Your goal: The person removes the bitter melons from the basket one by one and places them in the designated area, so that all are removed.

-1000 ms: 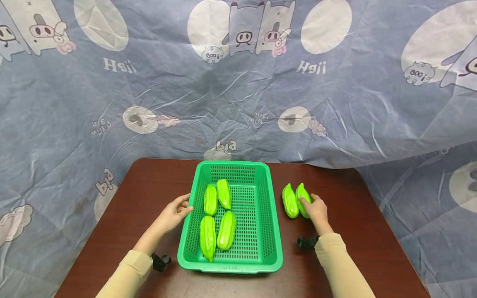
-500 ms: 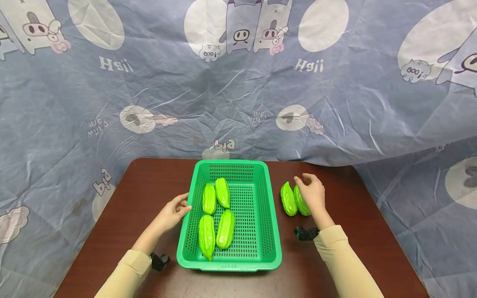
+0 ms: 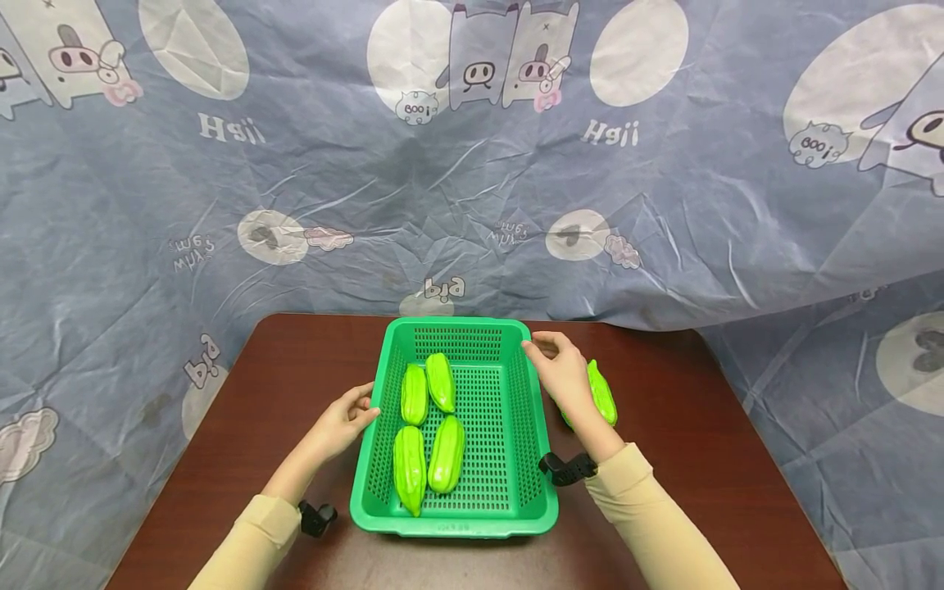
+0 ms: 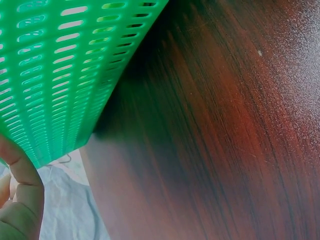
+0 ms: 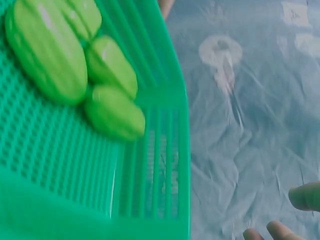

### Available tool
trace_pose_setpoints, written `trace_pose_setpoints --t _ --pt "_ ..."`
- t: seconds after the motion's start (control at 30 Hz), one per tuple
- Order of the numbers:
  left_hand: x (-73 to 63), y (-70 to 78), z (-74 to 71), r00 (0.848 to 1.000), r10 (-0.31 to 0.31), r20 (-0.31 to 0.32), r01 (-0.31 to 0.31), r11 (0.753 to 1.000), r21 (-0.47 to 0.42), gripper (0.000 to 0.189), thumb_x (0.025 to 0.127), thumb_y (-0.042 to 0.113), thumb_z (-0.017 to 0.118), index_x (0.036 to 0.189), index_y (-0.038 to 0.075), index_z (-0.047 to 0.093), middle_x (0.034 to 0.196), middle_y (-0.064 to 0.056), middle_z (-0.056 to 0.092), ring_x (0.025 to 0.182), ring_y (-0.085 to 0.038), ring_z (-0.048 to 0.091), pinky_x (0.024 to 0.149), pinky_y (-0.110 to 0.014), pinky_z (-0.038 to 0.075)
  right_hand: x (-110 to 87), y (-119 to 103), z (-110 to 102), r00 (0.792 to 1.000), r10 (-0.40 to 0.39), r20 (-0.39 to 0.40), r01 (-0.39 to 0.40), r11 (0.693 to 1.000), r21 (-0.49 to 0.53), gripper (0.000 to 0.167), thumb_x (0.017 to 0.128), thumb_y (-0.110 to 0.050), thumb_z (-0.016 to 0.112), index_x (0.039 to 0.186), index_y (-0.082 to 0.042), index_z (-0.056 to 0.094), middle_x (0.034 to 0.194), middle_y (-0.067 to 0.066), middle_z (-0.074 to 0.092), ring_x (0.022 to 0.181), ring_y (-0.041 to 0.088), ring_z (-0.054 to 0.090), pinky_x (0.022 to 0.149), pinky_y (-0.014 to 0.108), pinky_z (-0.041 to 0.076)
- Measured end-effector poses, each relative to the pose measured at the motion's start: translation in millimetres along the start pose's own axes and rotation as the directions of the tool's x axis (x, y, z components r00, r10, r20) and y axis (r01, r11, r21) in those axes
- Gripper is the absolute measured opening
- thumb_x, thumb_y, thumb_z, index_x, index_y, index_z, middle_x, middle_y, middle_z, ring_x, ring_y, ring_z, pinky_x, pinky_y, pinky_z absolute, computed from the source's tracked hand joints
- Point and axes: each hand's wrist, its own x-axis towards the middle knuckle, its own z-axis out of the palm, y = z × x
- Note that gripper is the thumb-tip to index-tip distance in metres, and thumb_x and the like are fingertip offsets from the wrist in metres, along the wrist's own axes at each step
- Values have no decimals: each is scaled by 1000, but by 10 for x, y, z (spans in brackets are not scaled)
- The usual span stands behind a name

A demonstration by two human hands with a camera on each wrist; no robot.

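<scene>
A green plastic basket [image 3: 509, 522] with slotted walls stands on the table. Several glossy, ribbed, light-green bitter melons [image 3: 410, 469] lie in its left half. My left hand [image 3: 341, 422] holds the basket's left side, thumb at the rim and fingers bent against the outer wall; a bent finger [image 4: 22, 182] shows by that wall in the left wrist view. Over the right rim hovers my right hand [image 3: 564, 373], thumb and fingers apart, with nothing between them. Behind it, another bitter melon [image 3: 602, 393] lies on the table, beside a second one mostly hidden by the hand.
Brown wooden table [image 3: 693, 459] extends on both sides of the basket. A blue patterned cloth [image 3: 472, 180] hangs along the back and sides. Black wrist cameras [image 3: 566, 469] are strapped on both wrists, the right one close to the basket's right rim.
My right hand has lifted off the outer bitter melon on the right, without it, and moved left to the basket's right rim. My left hand and the basket have stayed in place.
</scene>
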Motion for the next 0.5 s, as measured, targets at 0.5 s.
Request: trace_pose_setpoints --t 0.5 --pt "-4 -7 -8 1000 6 4 -6 1000 -9 60 102 16 56 153 0 29 119 -18 49 82 -19 50 67 -29 43 -287 -7 761 966 -23 259 63 987 -147 45 94 -37 67 125 -5 62 120 14 66 112 32 62 88 47 53"
